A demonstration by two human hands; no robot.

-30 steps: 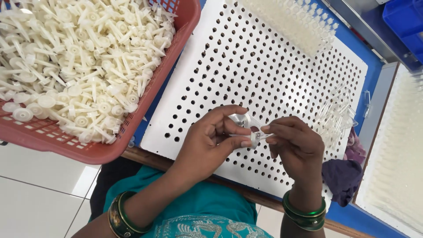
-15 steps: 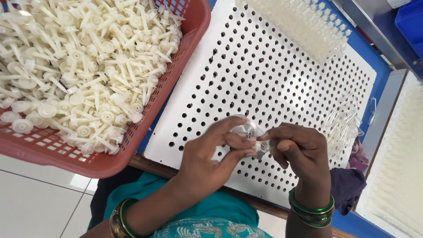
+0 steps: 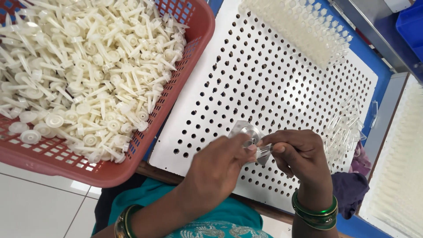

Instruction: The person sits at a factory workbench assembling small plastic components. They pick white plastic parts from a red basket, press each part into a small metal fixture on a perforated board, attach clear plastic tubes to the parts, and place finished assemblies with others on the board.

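My left hand (image 3: 219, 169) and my right hand (image 3: 299, 156) meet over the near edge of a white perforated board (image 3: 264, 83). The left hand's fingers pinch a white plastic part with a round disc head (image 3: 248, 131). The right hand's fingertips grip a small clear plastic tube (image 3: 264, 152) that touches the disc part. Both wrists wear green and gold bangles. A red plastic basket (image 3: 176, 101) heaped with several white disc-and-stem parts (image 3: 83, 75) sits to the left of the board.
Clear tubes stand in rows at the board's far end (image 3: 299, 26), and loose clear tubes (image 3: 346, 128) lie at its right edge. A purple cloth (image 3: 352, 187) lies near my right wrist. Another white tray (image 3: 398, 176) is on the right, a blue bin (image 3: 412, 24) at top right.
The view has shifted, so the basket and board sit further right and lower. Both hands stay together over the board's near edge, and the disc head now shows above my left fingers.
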